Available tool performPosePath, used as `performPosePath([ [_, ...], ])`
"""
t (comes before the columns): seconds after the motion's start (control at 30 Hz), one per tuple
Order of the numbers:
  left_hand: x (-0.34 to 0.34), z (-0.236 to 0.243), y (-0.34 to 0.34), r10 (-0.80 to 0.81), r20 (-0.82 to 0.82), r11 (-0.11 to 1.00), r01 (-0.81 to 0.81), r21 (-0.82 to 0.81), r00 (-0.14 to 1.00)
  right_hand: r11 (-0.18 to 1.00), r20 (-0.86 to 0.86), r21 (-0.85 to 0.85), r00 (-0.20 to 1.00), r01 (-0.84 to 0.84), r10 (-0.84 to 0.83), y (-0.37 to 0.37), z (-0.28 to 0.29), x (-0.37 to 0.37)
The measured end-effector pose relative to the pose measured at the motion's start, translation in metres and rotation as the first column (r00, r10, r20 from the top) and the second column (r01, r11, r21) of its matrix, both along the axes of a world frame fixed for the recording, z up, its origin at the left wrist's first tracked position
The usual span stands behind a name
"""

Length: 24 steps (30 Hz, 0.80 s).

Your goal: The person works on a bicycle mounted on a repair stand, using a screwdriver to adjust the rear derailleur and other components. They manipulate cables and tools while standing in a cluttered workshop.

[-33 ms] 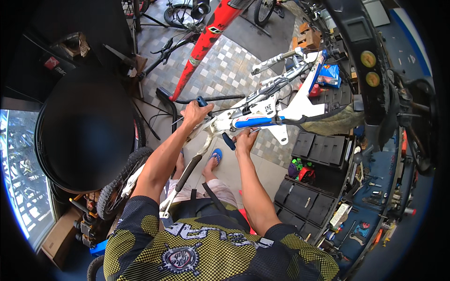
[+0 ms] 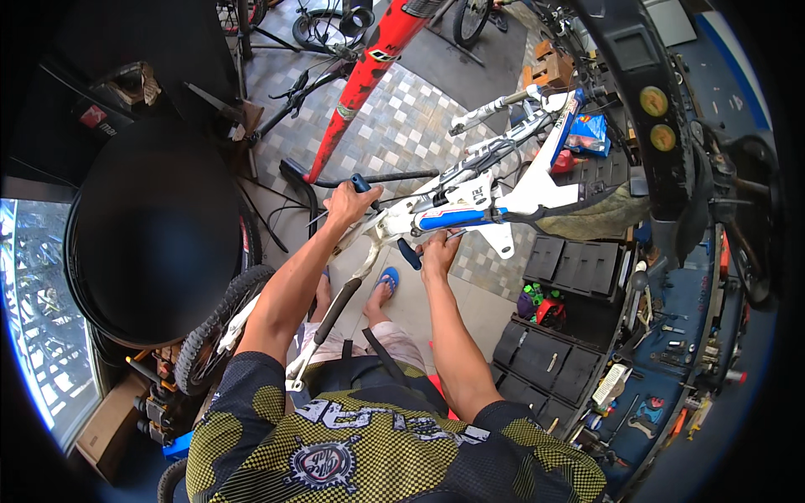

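A white full-suspension bike frame [image 2: 549, 194] with blue panels hangs in front of me. My left hand [image 2: 348, 204] is closed round a T-handle wrench [image 2: 360, 182] at the frame's near-left pivot. Its dark blue handle end sticks up past my fingers; its tip is hidden. Below the blue-panelled tube, my right hand [image 2: 438, 251] is closed on a second T-handle wrench [image 2: 409, 254] with a similar handle. A thin shaft shows by those fingers, but its end is hard to make out. One frame stay with a black sleeve [image 2: 338, 310] slants down toward my lap.
A red stand post [image 2: 352, 105] rises beyond my left hand. A black clamp arm [image 2: 641, 92] and a cloth [image 2: 595, 220] are at the right. Black toolboxes [image 2: 574, 267] and a blue bench [image 2: 658, 377] with tools line the right side. A knobby tyre [image 2: 197, 360] stands left.
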State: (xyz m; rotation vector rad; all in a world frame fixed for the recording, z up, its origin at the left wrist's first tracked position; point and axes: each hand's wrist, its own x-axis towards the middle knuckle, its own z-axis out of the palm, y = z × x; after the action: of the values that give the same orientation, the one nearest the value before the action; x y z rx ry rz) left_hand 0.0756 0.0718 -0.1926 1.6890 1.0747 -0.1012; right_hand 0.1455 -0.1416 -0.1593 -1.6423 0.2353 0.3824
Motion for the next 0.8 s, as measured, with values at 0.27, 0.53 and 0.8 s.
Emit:
performPosePath([
  [0.27, 0.001, 0.008, 0.024, -0.059, -0.029, 0.99, 0.062, 0.13, 0.998, 0.995, 0.132, 0.084, 0.989, 0.06, -0.071, 0.006, -0.014, 0.004],
  [0.53, -0.019, 0.026, 0.054, -0.001, 0.008, 0.961, -0.001, 0.277, 1.0, 0.964, -0.004, 0.222, 0.988, 0.149, -0.152, 0.008, -0.008, 0.003],
  [0.8, -0.094, 0.121, 0.043, -0.299, -0.032, 0.883, 0.289, 0.37, 0.954, 0.948, -0.087, 0.268, 0.984, 0.171, -0.153, 0.008, -0.008, 0.008],
])
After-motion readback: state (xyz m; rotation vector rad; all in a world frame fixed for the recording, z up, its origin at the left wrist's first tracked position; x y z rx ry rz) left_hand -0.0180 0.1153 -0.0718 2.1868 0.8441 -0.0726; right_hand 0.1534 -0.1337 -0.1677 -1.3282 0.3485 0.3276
